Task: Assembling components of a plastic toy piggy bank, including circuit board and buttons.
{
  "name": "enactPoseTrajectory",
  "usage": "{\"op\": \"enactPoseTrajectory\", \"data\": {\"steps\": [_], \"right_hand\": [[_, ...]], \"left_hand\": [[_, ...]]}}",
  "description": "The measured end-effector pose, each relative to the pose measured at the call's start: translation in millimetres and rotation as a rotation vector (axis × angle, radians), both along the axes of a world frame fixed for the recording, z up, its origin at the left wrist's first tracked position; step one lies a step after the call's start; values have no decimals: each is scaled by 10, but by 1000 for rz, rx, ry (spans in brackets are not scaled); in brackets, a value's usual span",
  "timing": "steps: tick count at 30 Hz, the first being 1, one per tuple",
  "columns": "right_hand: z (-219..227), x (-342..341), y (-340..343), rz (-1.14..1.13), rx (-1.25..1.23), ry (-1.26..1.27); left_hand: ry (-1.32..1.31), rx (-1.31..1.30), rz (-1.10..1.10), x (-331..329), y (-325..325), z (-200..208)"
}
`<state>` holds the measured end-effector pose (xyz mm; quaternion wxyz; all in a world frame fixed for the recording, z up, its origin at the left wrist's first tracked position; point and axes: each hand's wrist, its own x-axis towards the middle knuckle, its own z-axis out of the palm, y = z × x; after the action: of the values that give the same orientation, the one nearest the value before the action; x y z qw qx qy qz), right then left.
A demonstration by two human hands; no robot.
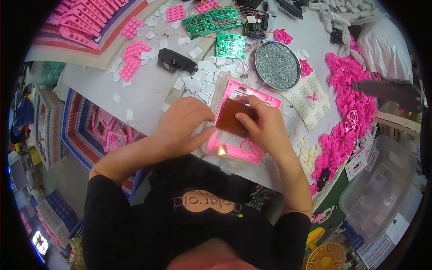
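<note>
A pink plastic housing (229, 147) lies on the table in front of me, tilted slightly, with clear plastic film beneath it. Over its middle is a brown circuit board (231, 120), plain side up. My right hand (266, 122) grips this board at its right side, thumb on top and fingers curled at the far edge. My left hand (185, 122) is at the left side of the housing, thumb and forefinger apart near the board's left edge. Whether its fingertips touch the housing I cannot tell. A small shiny metal piece (222, 150) shows on the housing's near end.
A round tin of screws (278, 65) stands behind my right hand. Green circuit boards (230, 45), a black part (176, 61) and white paper squares (209, 74) lie beyond the housing. Pink rings (346, 105) pile up at right. A blue-rimmed crate (67, 105) stands at left.
</note>
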<state>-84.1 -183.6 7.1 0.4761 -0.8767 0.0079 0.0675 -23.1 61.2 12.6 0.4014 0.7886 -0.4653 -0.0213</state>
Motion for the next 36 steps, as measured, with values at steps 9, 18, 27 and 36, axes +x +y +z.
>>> {"op": "enactPoseTrajectory", "data": {"steps": [9,18,27,36], "right_hand": [[86,65,15,27,-213,-7],[211,-116,122,-96,-565,-511],[104,-482,336,231,-681,-287],[143,-370,406,280,-873,-365]], "left_hand": [[-16,-12,-56,-53,-72,-130],[-231,297,-257,-54,-117,-122],[-216,340,-250,-65,-192,-18],[21,258,-254,1091,-1439,112]]}}
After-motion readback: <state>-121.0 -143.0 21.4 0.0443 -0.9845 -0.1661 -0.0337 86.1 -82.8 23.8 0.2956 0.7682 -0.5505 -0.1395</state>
